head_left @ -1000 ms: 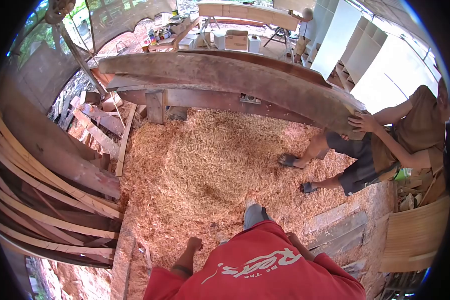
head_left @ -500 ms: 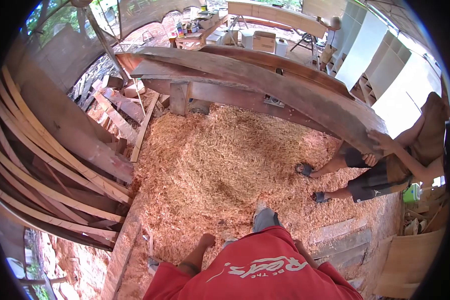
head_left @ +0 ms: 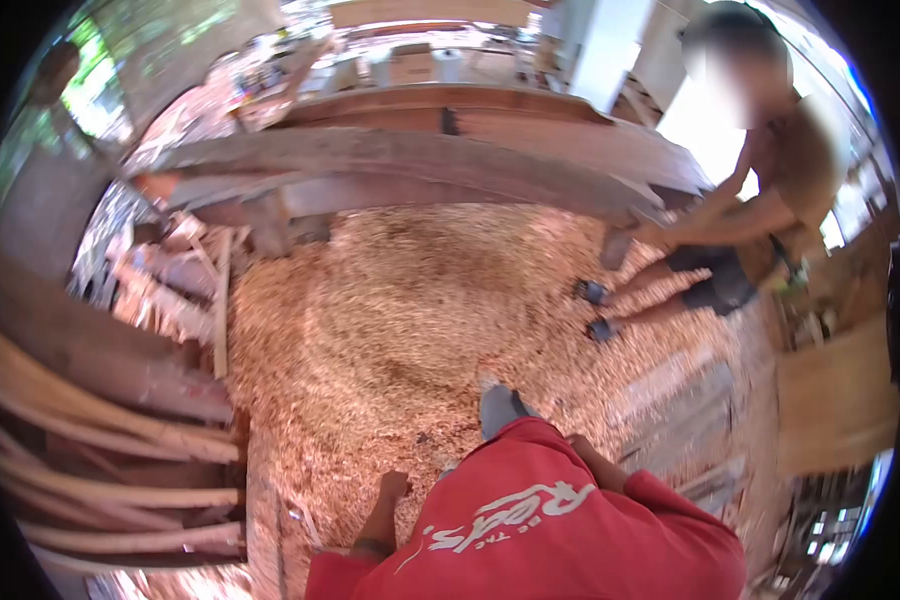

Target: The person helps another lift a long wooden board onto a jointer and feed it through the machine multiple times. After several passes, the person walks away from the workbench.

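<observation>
My left hand point(head_left: 394, 486) hangs low beside my red shirt point(head_left: 530, 520), above the wood shavings point(head_left: 400, 300). Its fingers look curled in, with nothing visible in them. On the other side, my right hand point(head_left: 576, 441) shows only in part at the shirt's edge, and its fingers cannot be made out. Neither hand touches the long curved plank point(head_left: 400, 155) in front of me. A co-worker point(head_left: 800, 170) stands at the plank's right end, with hands point(head_left: 658, 232) on or close to it; blur hides the exact contact.
Curved wooden strips point(head_left: 110, 490) are stacked at the left. Scrap boards point(head_left: 165, 290) lie behind them. Flat boards point(head_left: 670, 420) rest on the floor at right, near a plywood sheet point(head_left: 835, 400). Behind the curved plank stands another reddish plank point(head_left: 530, 105).
My view has shifted, bringing the co-worker's upper body into sight. The curved plank's right end now sits farther left and higher in the picture. My hands stay low beside my body.
</observation>
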`<action>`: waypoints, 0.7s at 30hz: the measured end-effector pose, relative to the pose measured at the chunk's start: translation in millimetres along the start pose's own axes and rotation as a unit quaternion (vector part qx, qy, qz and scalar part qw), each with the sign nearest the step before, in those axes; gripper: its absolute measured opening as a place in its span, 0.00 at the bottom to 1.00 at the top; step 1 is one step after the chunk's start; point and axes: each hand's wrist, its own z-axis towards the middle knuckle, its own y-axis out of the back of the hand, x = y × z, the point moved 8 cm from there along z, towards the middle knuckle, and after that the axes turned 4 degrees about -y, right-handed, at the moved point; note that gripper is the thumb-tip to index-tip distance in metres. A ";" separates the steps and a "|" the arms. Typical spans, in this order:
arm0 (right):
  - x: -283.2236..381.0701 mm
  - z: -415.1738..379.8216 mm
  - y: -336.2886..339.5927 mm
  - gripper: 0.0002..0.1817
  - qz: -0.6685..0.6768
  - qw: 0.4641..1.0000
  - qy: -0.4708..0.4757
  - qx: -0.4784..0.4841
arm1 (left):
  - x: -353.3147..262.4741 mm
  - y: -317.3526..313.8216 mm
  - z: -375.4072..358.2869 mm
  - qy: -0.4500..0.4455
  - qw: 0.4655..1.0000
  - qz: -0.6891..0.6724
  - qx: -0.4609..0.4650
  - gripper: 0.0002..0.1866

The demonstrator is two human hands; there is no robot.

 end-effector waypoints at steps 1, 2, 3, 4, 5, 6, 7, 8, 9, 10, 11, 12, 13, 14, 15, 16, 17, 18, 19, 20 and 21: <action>0.8 -5.3 2.0 0.18 0.010 1.000 -0.023 -0.010 | -2.2 -1.2 -2.6 0.001 1.000 0.013 0.007 0.09; 5.0 -7.5 3.9 0.18 0.016 0.999 -0.038 -0.014 | -3.5 -0.9 -3.5 0.002 1.000 0.028 0.010 0.09; 9.9 -7.1 4.7 0.19 0.017 0.999 -0.048 -0.014 | -4.8 -2.0 -6.4 0.000 0.999 0.047 0.011 0.09; 3.1 -3.1 4.7 0.20 0.003 0.998 -0.057 -0.030 | -7.3 -0.7 -9.7 -0.005 0.997 0.072 0.007 0.09; -2.7 0.4 4.1 0.20 -0.013 0.997 -0.063 -0.045 | -9.7 0.4 -11.7 -0.006 0.995 0.097 0.002 0.10; -8.2 4.2 2.4 0.21 -0.029 0.995 -0.071 -0.056 | -10.6 1.6 -15.3 -0.002 0.994 0.107 -0.006 0.10; -5.0 5.4 1.3 0.22 -0.024 0.995 -0.079 -0.048 | -4.4 -4.3 -11.6 0.002 0.997 0.080 0.003 0.10; -5.2 2.7 1.7 0.23 -0.018 0.995 -0.089 -0.043 | 3.1 -9.5 -9.7 0.010 1.000 0.021 0.007 0.10; -5.0 -2.2 2.5 0.24 -0.007 0.994 -0.103 -0.042 | 18.2 -21.7 -7.5 0.021 0.999 -0.047 0.007 0.10; -3.0 -4.9 1.4 0.23 -0.006 0.994 -0.106 -0.037 | 22.2 -19.3 -9.5 0.046 0.991 -0.122 0.011 0.10; -2.2 -5.7 2.3 0.23 -0.004 0.993 -0.113 -0.035 | 30.9 -18.4 -13.8 0.115 0.953 -0.279 -0.014 0.09; -1.7 -11.5 4.0 0.22 -0.001 0.992 -0.123 -0.032 | 31.4 -19.7 -25.4 0.184 0.885 -0.427 -0.032 0.09; 3.1 -16.6 6.1 0.22 0.000 0.992 -0.119 -0.036 | 26.9 -16.9 -34.1 0.252 0.788 -0.560 -0.047 0.09; 11.9 -20.5 10.1 0.22 -0.002 0.993 -0.113 -0.039 | 29.3 -15.2 -35.6 0.317 0.748 -0.581 -0.046 0.10; 13.7 -24.5 10.8 0.21 -0.006 0.994 -0.104 -0.039 | 27.2 -5.3 -29.1 0.280 0.789 -0.546 -0.027 0.10; 10.3 -26.5 15.1 0.21 0.003 0.992 -0.103 -0.066 | 24.9 5.0 -20.9 0.240 0.824 -0.514 -0.012 0.10; 2.3 -24.9 15.0 0.22 0.004 0.991 -0.100 -0.086 | 22.2 9.2 -19.8 0.205 0.849 -0.486 0.000 0.10; -5.1 -24.3 10.1 0.22 0.003 0.991 -0.095 -0.097 | 38.3 -1.4 -14.5 0.216 0.829 -0.515 -0.018 0.09; -12.5 -25.0 6.3 0.22 0.008 0.993 -0.079 -0.092 | 56.2 -9.4 -3.9 0.231 0.806 -0.543 -0.041 0.08; -20.0 -26.3 4.8 0.22 0.014 0.994 -0.062 -0.085 | 54.8 6.8 12.0 0.057 0.969 -0.229 -0.069 0.09; -19.9 -24.1 1.4 0.21 0.022 0.996 -0.044 -0.079 | 58.1 11.6 15.0 0.072 0.960 -0.260 -0.080 0.09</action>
